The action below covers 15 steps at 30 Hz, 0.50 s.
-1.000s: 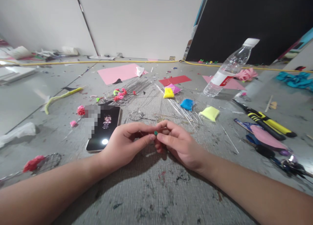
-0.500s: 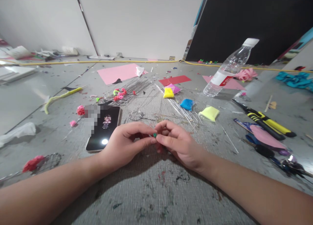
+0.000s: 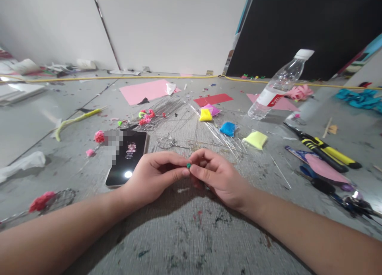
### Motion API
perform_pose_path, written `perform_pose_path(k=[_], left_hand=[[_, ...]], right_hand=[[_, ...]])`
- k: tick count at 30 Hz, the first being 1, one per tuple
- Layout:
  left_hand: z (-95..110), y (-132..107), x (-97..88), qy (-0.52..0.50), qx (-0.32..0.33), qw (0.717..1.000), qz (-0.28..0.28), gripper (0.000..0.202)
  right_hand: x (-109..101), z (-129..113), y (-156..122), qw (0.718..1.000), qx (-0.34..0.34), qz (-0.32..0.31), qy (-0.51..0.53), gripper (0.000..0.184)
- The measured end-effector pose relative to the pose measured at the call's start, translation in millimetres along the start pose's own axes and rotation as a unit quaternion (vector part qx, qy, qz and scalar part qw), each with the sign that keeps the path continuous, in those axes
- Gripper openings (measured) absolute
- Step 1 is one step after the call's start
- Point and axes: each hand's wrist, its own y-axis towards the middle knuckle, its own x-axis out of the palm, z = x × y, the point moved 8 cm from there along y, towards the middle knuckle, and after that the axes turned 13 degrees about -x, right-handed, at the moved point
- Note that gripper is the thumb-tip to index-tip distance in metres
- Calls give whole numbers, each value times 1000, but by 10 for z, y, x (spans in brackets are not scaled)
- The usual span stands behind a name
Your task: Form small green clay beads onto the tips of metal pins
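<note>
My left hand point(image 3: 158, 169) and my right hand point(image 3: 219, 173) meet low over the middle of the grey table. Between their fingertips is a small green lump of modelling clay point(image 3: 188, 165), pinched from both sides by thumbs and forefingers. The other fingers of my right hand curl in behind it. Beside my left wrist lies a phone point(image 3: 127, 159) with its screen lit. Beyond the hands are a twisted wire piece point(image 3: 168, 143) and small clay packets in yellow point(image 3: 205, 115), blue point(image 3: 228, 129) and pale yellow point(image 3: 256, 140).
Thin metal wires point(image 3: 219, 133) spread behind the hands. A water bottle point(image 3: 279, 86) stands at the right, with yellow-black pliers point(image 3: 325, 147) nearer. Pink paper point(image 3: 145, 92) and a red strip point(image 3: 213, 99) lie farther back. Pink-red clay on wire point(image 3: 41, 201) lies by my left forearm.
Both hands stay nearly in place with the green clay between their fingertips. The fingers shift very slightly, and the whole view moves a little.
</note>
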Motion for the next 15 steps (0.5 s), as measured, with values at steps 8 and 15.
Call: perform_pose_path(k=[8,15], left_hand=[[0,10,6,29,8,1000,4,9],[78,-15,34,61,42,997,-8,14]], right_hand=[[-15,28,15,1000,4,7,23,31],[-15,23,13,1000,3,4,15,29]])
